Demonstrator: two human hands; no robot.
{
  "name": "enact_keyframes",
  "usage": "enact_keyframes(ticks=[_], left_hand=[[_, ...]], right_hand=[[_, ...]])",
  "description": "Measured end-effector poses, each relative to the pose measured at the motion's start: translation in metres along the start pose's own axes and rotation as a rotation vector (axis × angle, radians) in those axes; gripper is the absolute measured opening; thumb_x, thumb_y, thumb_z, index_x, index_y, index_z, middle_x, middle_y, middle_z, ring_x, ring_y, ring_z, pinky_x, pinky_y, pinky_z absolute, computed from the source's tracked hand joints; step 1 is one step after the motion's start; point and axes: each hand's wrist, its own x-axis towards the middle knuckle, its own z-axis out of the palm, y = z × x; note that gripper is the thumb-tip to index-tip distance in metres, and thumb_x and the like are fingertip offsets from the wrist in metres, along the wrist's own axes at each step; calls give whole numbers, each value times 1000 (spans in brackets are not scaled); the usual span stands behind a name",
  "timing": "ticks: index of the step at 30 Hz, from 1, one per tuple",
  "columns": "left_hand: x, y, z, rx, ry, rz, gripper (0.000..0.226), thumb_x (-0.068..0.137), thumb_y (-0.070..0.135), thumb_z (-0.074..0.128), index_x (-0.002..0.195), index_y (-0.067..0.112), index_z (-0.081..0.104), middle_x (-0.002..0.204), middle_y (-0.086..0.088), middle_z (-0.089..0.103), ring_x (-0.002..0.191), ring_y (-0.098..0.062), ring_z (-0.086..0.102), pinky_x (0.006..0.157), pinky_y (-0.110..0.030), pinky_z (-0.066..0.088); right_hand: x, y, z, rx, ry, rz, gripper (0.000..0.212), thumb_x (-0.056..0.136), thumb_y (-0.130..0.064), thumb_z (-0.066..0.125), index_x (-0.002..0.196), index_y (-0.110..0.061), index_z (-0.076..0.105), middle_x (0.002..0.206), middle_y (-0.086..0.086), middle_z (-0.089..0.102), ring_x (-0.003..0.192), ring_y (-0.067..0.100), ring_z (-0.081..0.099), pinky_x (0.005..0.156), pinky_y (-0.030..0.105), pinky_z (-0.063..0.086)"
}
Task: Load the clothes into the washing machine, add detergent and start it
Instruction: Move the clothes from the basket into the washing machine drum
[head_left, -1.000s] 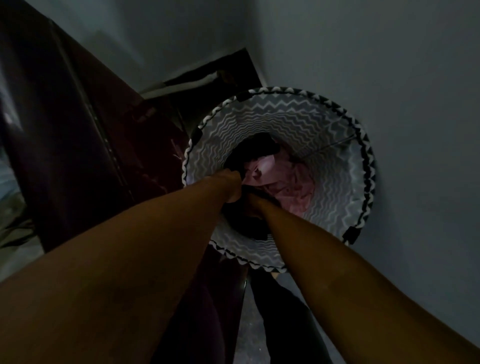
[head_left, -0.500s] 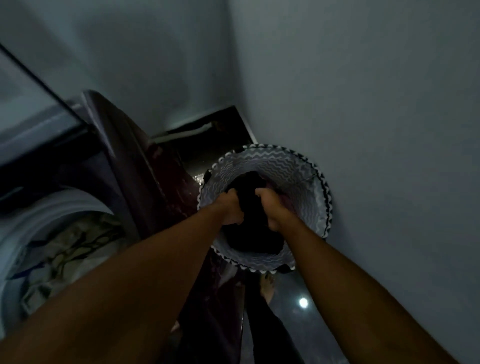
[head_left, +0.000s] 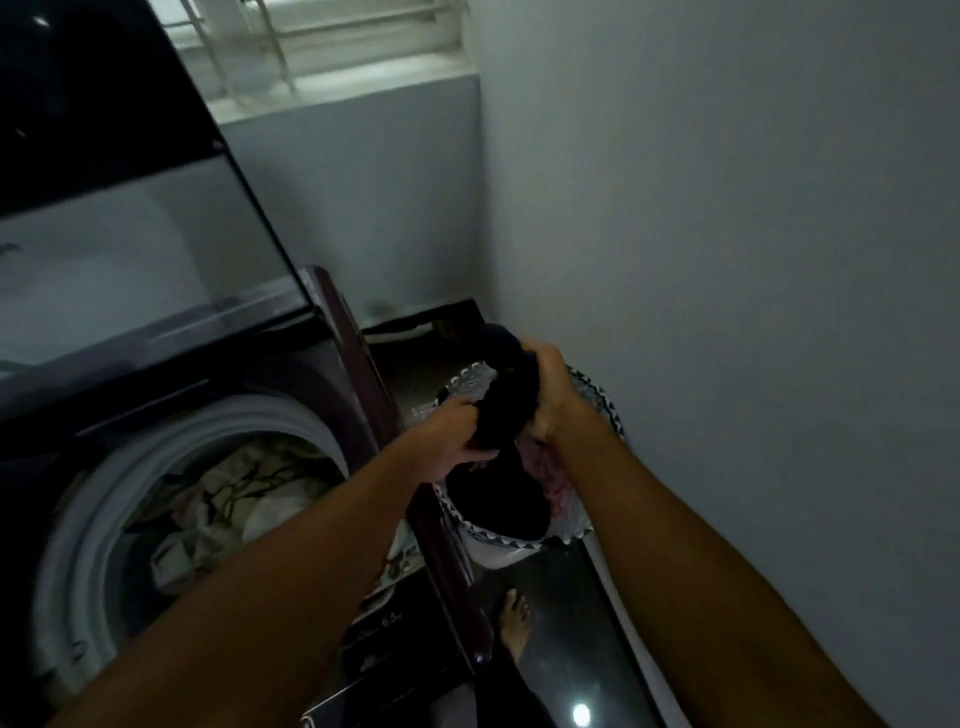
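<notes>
Both hands hold a dark garment (head_left: 511, 395) lifted above the zigzag-patterned laundry basket (head_left: 608, 405) on the floor at the right. My left hand (head_left: 449, 439) grips its lower left part, my right hand (head_left: 553, 389) its upper right side. The garment's lower end still hangs into the basket, where pink clothes (head_left: 550, 478) lie. To the left, the top-loading washing machine (head_left: 332, 395) stands with its lid (head_left: 140, 244) raised. Its drum (head_left: 104, 499) holds several light-coloured clothes (head_left: 239, 493).
A grey wall (head_left: 727, 260) rises close on the right, and a window sill (head_left: 337, 83) runs along the back. My bare foot (head_left: 514, 623) stands on the glossy dark floor (head_left: 571, 649) between the machine and the wall. The gap there is narrow.
My view has risen from the basket, bringing the machine and its drum into sight. Both hands have lifted the dark garment up out of the basket.
</notes>
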Motion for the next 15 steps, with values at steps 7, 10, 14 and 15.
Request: enact_keyframes(ticks=[7,10,14,15], left_hand=[[-50,29,-2,124,173,322,38,65,-19,48,50,16,53,51,-5,49,59,-24,48,53,-25,37],[-76,54,4,167,180,431,30,64,-15,49,50,11,44,57,-9,44,62,-24,45,52,-26,36],[-100,72,12,272,186,548,12,52,-6,51,52,4,45,53,-13,43,54,-26,44,48,-27,37],[-106,74,11,279,205,590,10,47,-1,51,52,4,44,52,-14,42,52,-25,43,48,-28,37]], right_hand=[[-47,-5,1,-234,72,115,21,87,-35,56,86,-15,62,82,9,56,61,23,50,55,29,44],[-60,1,-6,-384,82,178,27,102,-24,39,102,-5,59,96,14,60,73,28,57,56,32,46],[-72,-1,-4,-310,-14,189,40,107,-24,33,142,-4,39,139,15,43,115,45,55,71,54,58],[-74,-2,0,-343,-65,188,42,107,-27,33,143,-5,38,142,16,43,113,46,56,71,54,58]])
